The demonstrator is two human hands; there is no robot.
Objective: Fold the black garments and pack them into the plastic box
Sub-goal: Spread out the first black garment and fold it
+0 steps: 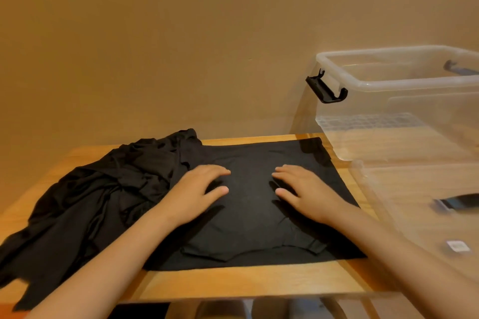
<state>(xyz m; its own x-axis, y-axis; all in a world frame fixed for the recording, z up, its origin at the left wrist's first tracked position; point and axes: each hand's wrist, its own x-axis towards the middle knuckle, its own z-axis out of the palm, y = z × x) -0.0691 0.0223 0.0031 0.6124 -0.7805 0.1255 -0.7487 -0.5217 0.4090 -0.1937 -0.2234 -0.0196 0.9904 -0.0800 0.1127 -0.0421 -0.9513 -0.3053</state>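
Note:
A black garment (254,223) lies flat and partly folded on the wooden table (233,282). My left hand (199,189) and my right hand (303,189) both rest palm down on its middle, fingers straight and pointing toward each other. A crumpled heap of black garments (98,189) lies to the left, spilling over the table's left edge. The clear plastic box (399,83) stands open at the right, and I see nothing inside it.
The box has black latch handles (326,90) on its sides. Its clear lid (420,204) lies in front of the box at the table's right edge. A plain wall stands right behind the table.

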